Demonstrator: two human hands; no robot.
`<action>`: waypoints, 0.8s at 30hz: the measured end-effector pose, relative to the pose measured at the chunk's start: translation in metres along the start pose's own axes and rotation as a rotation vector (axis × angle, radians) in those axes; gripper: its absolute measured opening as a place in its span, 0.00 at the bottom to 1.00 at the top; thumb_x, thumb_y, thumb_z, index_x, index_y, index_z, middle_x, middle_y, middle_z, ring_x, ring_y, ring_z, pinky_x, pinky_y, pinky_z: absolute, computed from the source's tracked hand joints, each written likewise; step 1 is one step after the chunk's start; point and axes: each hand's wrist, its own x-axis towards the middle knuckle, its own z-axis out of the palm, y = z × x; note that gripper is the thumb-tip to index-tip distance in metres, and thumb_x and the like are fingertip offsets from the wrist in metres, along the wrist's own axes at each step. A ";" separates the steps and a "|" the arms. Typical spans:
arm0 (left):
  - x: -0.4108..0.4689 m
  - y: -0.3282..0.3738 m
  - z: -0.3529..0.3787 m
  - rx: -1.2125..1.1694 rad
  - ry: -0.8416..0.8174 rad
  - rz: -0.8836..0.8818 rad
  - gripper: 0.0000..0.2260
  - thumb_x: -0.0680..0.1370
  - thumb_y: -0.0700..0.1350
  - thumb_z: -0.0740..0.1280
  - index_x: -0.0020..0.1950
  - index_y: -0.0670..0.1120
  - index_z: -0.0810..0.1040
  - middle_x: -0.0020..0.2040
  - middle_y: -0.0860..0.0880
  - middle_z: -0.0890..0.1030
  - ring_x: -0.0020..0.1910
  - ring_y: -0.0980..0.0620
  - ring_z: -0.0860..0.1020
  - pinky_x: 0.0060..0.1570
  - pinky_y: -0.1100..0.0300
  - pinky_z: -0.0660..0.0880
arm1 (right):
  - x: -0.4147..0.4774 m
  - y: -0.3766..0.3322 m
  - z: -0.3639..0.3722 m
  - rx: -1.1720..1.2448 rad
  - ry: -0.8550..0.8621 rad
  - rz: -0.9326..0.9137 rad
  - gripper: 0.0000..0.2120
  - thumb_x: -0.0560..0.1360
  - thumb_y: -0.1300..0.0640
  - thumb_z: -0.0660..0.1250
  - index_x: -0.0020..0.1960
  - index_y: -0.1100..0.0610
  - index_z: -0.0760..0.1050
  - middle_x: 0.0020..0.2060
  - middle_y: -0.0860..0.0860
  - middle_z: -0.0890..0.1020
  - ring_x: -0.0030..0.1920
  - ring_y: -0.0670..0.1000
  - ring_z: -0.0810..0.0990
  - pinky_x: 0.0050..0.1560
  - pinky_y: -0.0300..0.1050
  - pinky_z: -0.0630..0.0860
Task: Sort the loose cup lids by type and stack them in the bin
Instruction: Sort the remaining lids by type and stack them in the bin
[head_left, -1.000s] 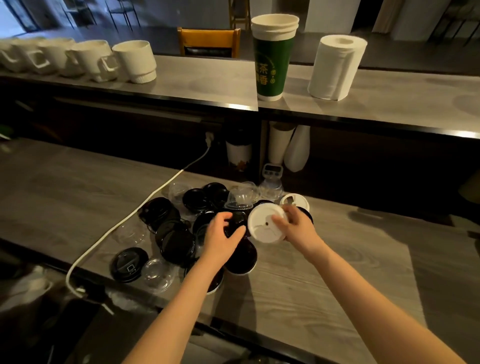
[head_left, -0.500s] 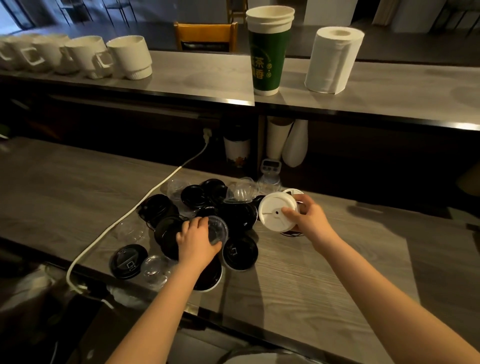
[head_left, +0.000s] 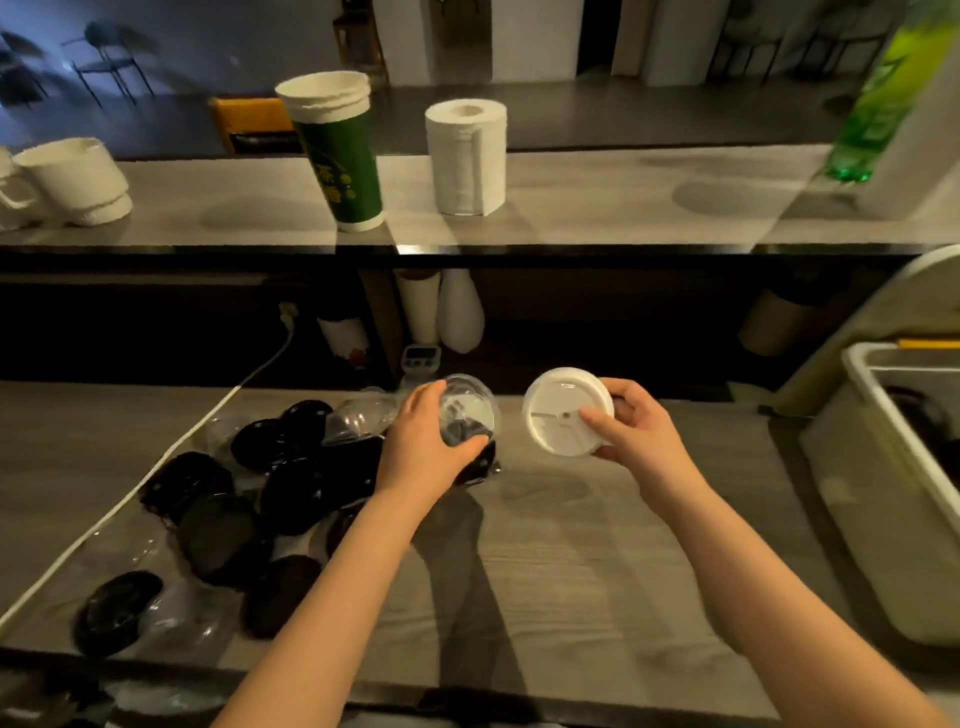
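Right grip (head_left: 641, 434) holds white lid (head_left: 549, 410); cup (head_left: 340, 156) lettering blurred.

The left forearm (head_left: 322, 597) and the right forearm (head_left: 769, 582) are bare along their whole visible length, slim and smooth, down to the frame's lower edge. The left hand (head_left: 421, 447) and the right hand (head_left: 634, 431) are bare as well.

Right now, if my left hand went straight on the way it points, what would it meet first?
Besides the clear lid in the grip of the left hand, probably the white vase-shaped container under the shelf; the counter between looks free, though depth is unclear.
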 end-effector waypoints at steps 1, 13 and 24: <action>-0.001 0.016 0.010 -0.016 -0.021 0.018 0.34 0.70 0.52 0.74 0.71 0.48 0.64 0.69 0.49 0.69 0.66 0.48 0.69 0.62 0.56 0.68 | -0.003 -0.004 -0.019 0.009 0.029 0.001 0.13 0.74 0.60 0.69 0.57 0.52 0.73 0.51 0.52 0.83 0.49 0.49 0.83 0.42 0.43 0.81; -0.017 0.200 0.134 -0.091 -0.222 0.305 0.34 0.70 0.53 0.74 0.71 0.46 0.65 0.67 0.50 0.66 0.49 0.57 0.73 0.52 0.64 0.71 | -0.042 -0.029 -0.237 -0.055 0.352 -0.066 0.14 0.75 0.58 0.68 0.59 0.51 0.73 0.51 0.52 0.82 0.50 0.51 0.81 0.41 0.44 0.79; -0.037 0.280 0.209 -0.081 -0.201 0.293 0.32 0.69 0.53 0.74 0.68 0.50 0.62 0.61 0.54 0.68 0.53 0.56 0.73 0.45 0.62 0.69 | -0.024 0.004 -0.397 -0.369 0.218 0.174 0.14 0.70 0.65 0.72 0.48 0.49 0.75 0.45 0.56 0.79 0.44 0.54 0.78 0.42 0.51 0.77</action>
